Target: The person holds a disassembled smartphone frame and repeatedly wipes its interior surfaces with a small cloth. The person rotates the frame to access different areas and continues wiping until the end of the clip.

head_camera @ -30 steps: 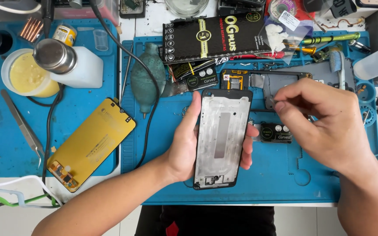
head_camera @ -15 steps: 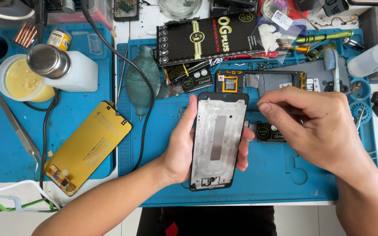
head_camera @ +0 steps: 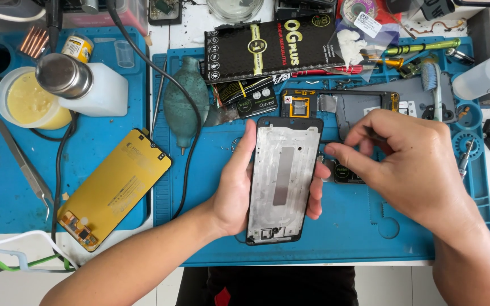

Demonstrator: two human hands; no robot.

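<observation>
Blue repair mat [head_camera: 370, 238] on a cluttered bench. Left hand [head_camera: 239, 187] is still gripping the phone frame [head_camera: 283, 180] upright over the mat's middle, thumb on the left edge, fingertips curling round the right. Right hand [head_camera: 409, 164] has dropped slightly and shifted right since half a second ago, thumb and forefinger pinching together just beside the frame's right edge; what they're pinching, can't tell. Yellow screen panel [head_camera: 114, 187] lying well apart at left.

matt grey metal phone frame [head_camera: 283, 178], black plastic rim; smooth blue rubbery mat [head_camera: 358, 238].
</observation>
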